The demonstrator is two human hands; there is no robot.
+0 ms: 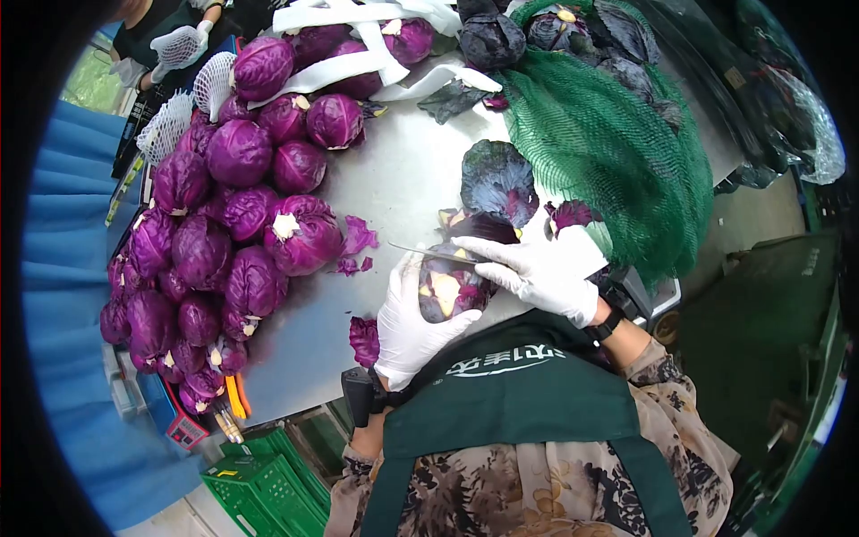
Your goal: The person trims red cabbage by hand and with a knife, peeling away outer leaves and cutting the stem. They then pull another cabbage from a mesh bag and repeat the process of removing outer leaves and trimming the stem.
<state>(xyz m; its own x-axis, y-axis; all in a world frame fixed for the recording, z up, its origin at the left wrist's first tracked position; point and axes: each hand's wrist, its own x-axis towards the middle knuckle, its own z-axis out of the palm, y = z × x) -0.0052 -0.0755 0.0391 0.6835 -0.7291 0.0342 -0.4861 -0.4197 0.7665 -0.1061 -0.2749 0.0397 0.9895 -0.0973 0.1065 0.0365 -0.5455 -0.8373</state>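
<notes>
My left hand (413, 324), in a white glove, is wrapped round the side of a red cabbage (437, 309) close to my apron. The pale cut stem end of this cabbage faces up. My right hand (541, 276), gloved too, grips a knife (436, 255), its thin blade pointing left across the top of the cabbage; the handle is hidden in my fingers. Just beyond lie loose dark outer leaves (498, 183), with a purple leaf piece (571, 215) near my right hand. Another torn leaf (364, 341) sits beside my left hand.
A heap of trimmed red cabbages (240, 153) fills the left of the metal table (380, 179). White foam strips (344, 67) lie at the back. A green mesh bag (608, 134) with untrimmed cabbages stands right. Green crates (264, 488) are below; another person's gloved hand (204, 31) is far left.
</notes>
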